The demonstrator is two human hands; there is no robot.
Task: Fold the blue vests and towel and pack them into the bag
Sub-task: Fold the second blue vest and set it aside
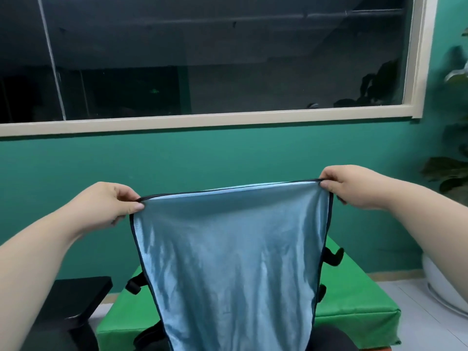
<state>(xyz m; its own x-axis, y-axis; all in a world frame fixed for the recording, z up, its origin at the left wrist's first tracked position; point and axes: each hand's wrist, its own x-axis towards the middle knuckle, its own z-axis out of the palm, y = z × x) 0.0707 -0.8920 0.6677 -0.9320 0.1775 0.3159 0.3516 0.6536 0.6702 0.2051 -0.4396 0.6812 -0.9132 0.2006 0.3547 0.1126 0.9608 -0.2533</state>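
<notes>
Head view: a dark window (202, 59) sits in the green wall (228, 153), a potted plant (453, 160) at far right, a black stand (76, 297) low left. The hanging blue vest (228, 262) hides most of the green table (354, 300) behind it. The left hand (111, 206) pinches the vest's top left corner between thumb and curled fingers; the right hand (347, 184) pinches the top right corner, the edge stretched taut between them

Dark window (228, 59), teal wall (202, 158), green padded surface (354, 295), black seat (76, 295), leafy plant (453, 168)
</notes>
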